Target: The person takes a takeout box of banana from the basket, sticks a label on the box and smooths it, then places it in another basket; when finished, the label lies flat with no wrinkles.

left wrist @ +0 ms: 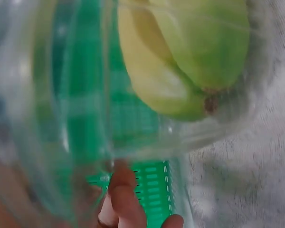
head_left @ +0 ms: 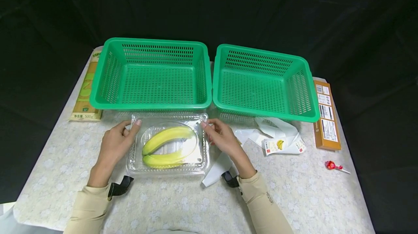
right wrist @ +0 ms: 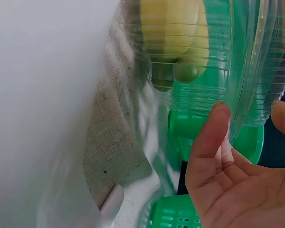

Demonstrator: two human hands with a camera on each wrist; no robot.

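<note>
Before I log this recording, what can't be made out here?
Head: right end of the lower banana, washed out by glare on the container.
Head: fine print on the carton, too small.
Head: part of the pack, hidden behind the left basket.
Left wrist: much of the left hand, cut off by the bottom edge.

Free room about the clear container (head_left: 168, 171). In front: bare desk (head_left: 183, 205), passable between the forearms. Left and right: edges occupied by the left fingers (head_left: 134, 128) and right fingers (head_left: 211, 131). Behind: low passage barred by the left green basket (head_left: 150, 107), open-topped. Farther right: white packaging (head_left: 281, 130) obstructs, backed by the right green basket (head_left: 266, 114).
</note>
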